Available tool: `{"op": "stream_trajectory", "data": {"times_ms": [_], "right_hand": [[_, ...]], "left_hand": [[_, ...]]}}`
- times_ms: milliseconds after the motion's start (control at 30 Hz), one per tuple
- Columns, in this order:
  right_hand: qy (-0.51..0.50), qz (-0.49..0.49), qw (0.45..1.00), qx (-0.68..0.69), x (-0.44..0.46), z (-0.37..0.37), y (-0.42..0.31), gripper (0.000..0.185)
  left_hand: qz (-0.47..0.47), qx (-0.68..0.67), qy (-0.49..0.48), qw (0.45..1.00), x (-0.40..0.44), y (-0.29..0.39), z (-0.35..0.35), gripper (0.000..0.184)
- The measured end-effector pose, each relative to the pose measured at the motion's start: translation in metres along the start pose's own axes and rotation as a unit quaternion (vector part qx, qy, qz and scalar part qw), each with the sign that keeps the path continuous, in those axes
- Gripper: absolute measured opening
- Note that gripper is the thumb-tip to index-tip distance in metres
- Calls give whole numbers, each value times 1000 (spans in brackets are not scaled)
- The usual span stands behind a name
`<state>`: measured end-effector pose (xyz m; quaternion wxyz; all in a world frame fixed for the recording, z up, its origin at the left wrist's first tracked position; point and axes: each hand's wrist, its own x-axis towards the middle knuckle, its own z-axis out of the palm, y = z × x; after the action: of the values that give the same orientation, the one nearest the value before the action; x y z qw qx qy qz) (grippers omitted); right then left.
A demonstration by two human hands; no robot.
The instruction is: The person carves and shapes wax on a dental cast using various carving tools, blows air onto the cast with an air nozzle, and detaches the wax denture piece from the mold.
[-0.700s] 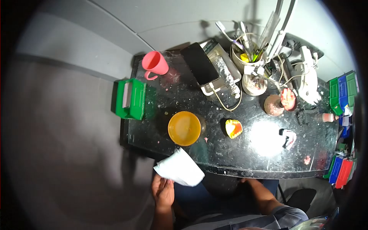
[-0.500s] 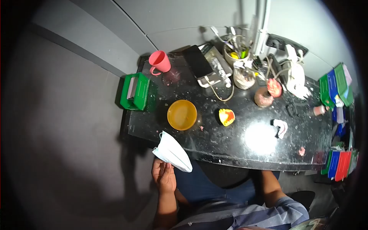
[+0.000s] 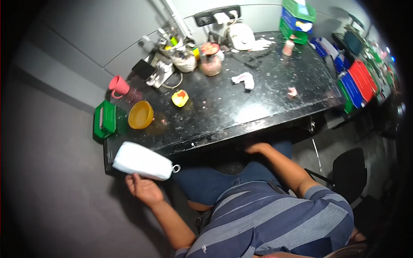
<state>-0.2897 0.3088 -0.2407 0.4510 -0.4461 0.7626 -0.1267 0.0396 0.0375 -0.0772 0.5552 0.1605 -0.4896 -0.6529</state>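
My left hand (image 3: 144,189) is closed on the lower edge of a white face mask (image 3: 142,160), with thumb and fingers pinching it near its left end. The mask hangs over the front left corner of the black desk (image 3: 206,122), and one ear loop sticks out at its right end. My right hand (image 3: 256,148) rests low by the desk's front edge above my lap; its fingers are in shadow and partly hidden. A yellow-orange bowl (image 3: 141,115) stands just beyond the mask. To its right lies a small yellow and red mould-like piece (image 3: 180,98).
A green bin (image 3: 106,120) and a pink mug (image 3: 120,86) stand at the desk's left end. Tool pots, a pinkish jar (image 3: 211,64) and cables line the wall. A white arch-shaped piece (image 3: 245,80) lies mid-desk. A black chair (image 3: 350,174) stands at right.
My view has swung to the right. The mask has turned in my left hand, from tilted and narrow to broadside, with a loop now at its right. My right hand shows more by the desk edge.
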Motion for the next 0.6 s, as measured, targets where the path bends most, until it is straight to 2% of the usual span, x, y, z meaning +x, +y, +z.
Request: {"op": "stream_trajectory", "data": {"times_ms": [33,67,100,167,233,300,367,400,433,533,600], "right_hand": [[-93,-58,993,-54,-4,12,2,54],[1,-102,993,64,-34,13,-10,58],[-35,-157,985,55,-62,-1,-19,61],[-134,-202,963,116,-110,-33,-25,56],[-95,-286,931,205,-155,-81,-25,54],[8,-325,913,247,-187,-136,-24,52],[173,-223,918,278,-206,-173,-23,48],[244,-192,916,252,-203,-187,-19,45],[281,-170,915,236,-200,-199,-21,44],[223,-124,927,276,-191,-226,-20,41],[228,-109,926,281,-185,-232,-29,42]], "left_hand": [[-1,5,6,1000,12,9,-11,15],[-2,6,14,1000,23,16,-21,15],[1,6,50,999,36,18,-36,16],[-7,15,133,991,65,14,-70,22],[1,56,228,972,82,3,-94,33],[4,78,258,963,94,-8,-107,35],[8,75,302,950,102,-28,-111,33],[10,68,313,947,107,-34,-112,31],[2,71,324,943,109,-35,-105,30],[-12,69,347,935,118,-42,-79,28],[-26,58,359,931,124,-45,-74,27]]}}
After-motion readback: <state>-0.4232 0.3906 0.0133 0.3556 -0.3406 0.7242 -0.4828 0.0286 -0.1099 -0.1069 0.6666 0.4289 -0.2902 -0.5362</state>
